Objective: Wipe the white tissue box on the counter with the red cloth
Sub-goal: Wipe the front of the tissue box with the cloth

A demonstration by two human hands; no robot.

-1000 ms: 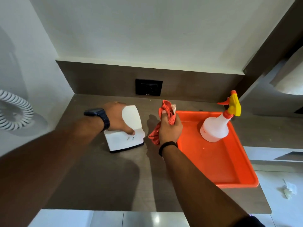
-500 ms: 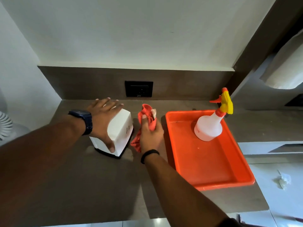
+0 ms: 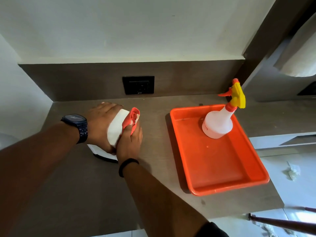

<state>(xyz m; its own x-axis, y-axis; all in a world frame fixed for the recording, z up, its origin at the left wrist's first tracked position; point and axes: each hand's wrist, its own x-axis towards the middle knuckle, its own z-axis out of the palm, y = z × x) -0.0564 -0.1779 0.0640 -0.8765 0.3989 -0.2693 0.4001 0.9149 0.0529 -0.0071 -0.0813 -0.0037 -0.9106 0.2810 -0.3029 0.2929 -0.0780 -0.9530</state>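
The white tissue box (image 3: 114,130) with a dark base stands on the brown counter (image 3: 85,185), left of centre. My left hand (image 3: 100,125), with a dark watch on its wrist, grips the box from the left and over its top. My right hand (image 3: 130,142) holds the bunched red cloth (image 3: 132,117) and presses it against the box's right side. Most of the box is hidden by both hands.
An orange tray (image 3: 222,177) lies on the counter to the right, with a white spray bottle (image 3: 218,124) with a yellow-and-red trigger standing at its far end. A black wall socket (image 3: 138,85) sits in the back panel. Crumpled paper (image 3: 291,171) lies on the floor at right.
My right hand moved left with the cloth from beside the box onto its right side. My left hand shifted its hold over the box. The camera view moved closer and to the right.
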